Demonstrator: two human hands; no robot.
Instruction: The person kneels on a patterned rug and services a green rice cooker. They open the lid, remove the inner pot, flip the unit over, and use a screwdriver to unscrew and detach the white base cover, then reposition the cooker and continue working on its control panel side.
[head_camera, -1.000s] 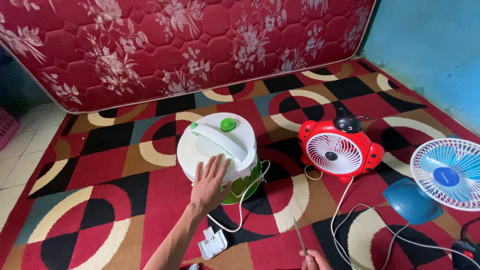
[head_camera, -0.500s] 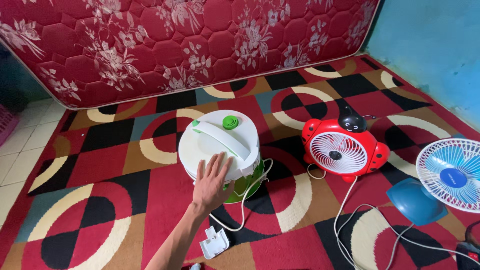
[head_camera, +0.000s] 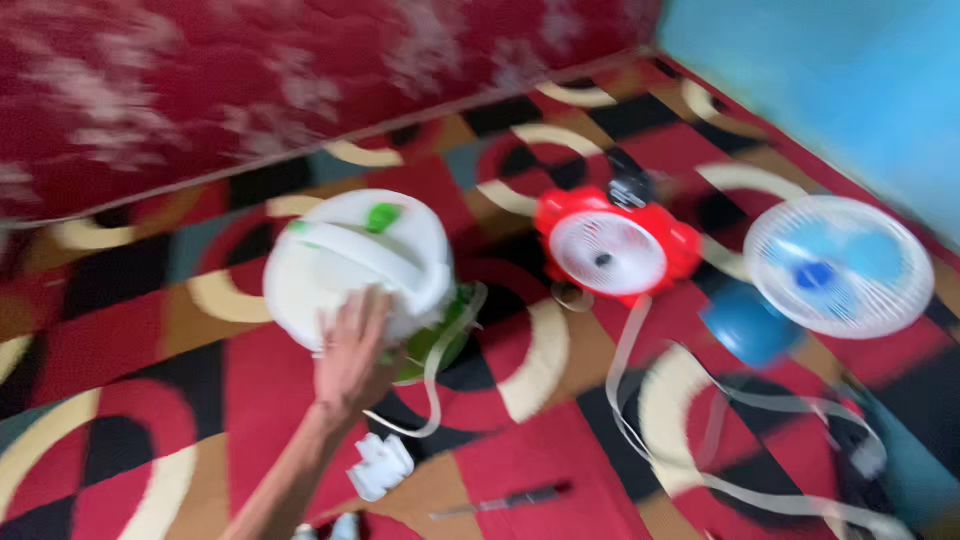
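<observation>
While the view blurs, the left hand lies flat on the white cooker, fingers spread over its lid, gripping nothing. That cooker sits on the patterned carpet, left of the red fan. A plug and a screwdriver lie just below. No right hand shows.

White, green-trimmed rice cooker tilted on carpet.

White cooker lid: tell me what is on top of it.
The left hand lies flat on the white cooker lid, beside its handle and green knob. The inside is hidden.
</observation>
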